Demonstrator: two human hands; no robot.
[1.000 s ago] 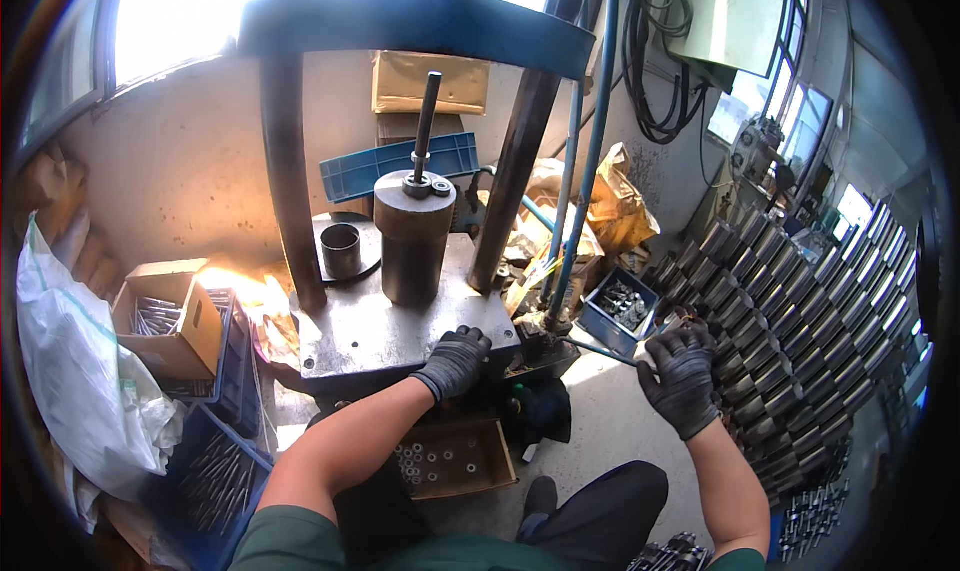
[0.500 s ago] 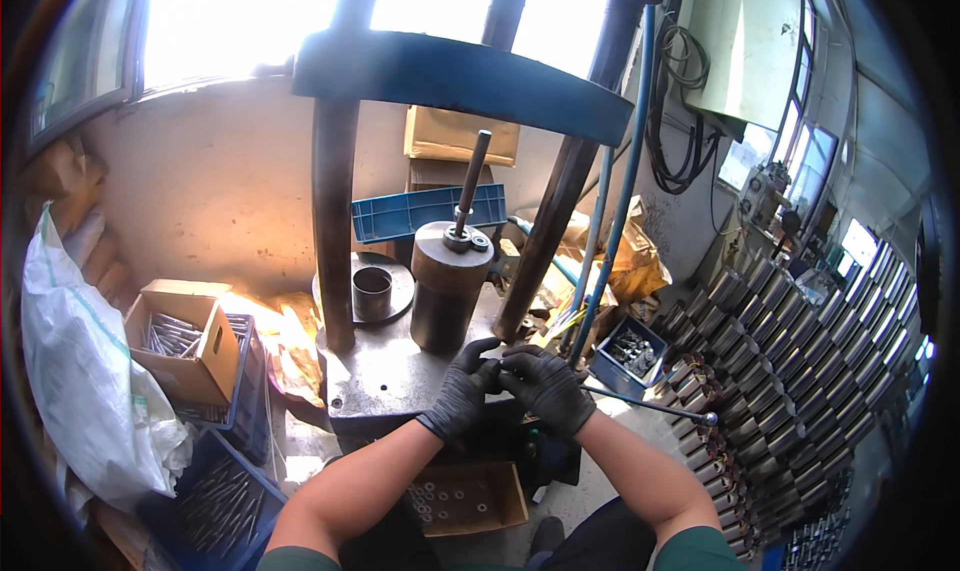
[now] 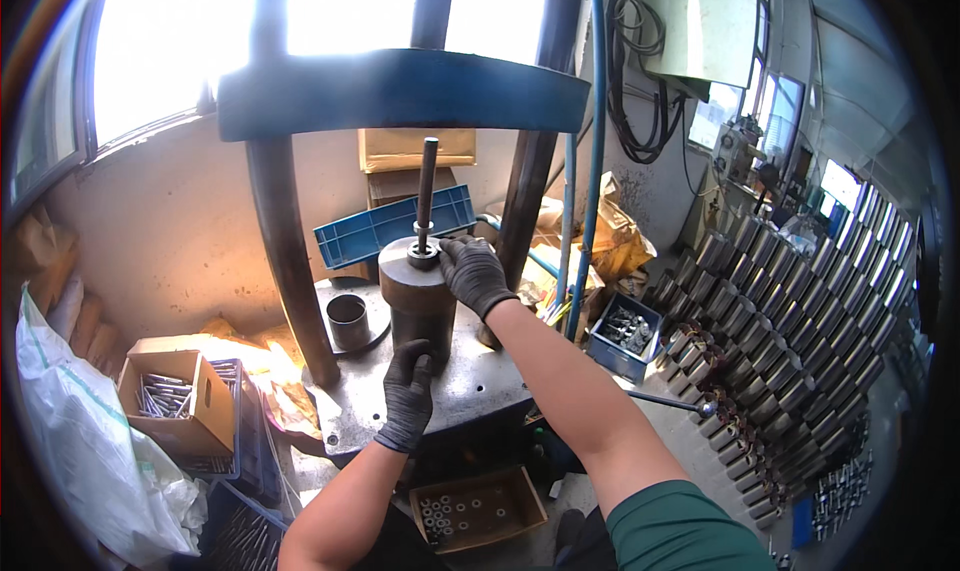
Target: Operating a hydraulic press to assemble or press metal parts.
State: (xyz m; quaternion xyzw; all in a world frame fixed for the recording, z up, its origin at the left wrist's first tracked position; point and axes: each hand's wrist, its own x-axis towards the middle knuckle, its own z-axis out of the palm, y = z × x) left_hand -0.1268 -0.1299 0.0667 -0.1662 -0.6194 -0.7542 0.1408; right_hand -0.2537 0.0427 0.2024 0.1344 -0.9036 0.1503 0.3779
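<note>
A dark metal cylinder (image 3: pixel 420 309) stands upright on the press table (image 3: pixel 470 386). From its top rises a thin rod (image 3: pixel 427 186), with a bearing-like ring (image 3: pixel 423 256) around its foot. My right hand (image 3: pixel 478 274), in a dark grey glove, reaches over the cylinder's top edge beside that ring. Its fingertips are pinched together and hide what is between them. In front of the cylinder's lower part is my gloved left hand (image 3: pixel 406 399), fingers curled, with any contents hidden. An open metal sleeve (image 3: pixel 348 321) stands on a round plate to the left.
The press's blue crossbeam (image 3: pixel 400 91) spans overhead between dark columns (image 3: pixel 290 261). A cardboard box of washers (image 3: pixel 490 511) lies below. Metal pins fill a carton (image 3: pixel 165 396) at left; a blue bin of parts (image 3: pixel 625 336) and stacked metal cylinders (image 3: pixel 790 311) stand right.
My hands, together at the table's front edge before, have separated. The right has risen to the cylinder's top, where a small loose ring lay; the left has moved left. The view has shifted rightward.
</note>
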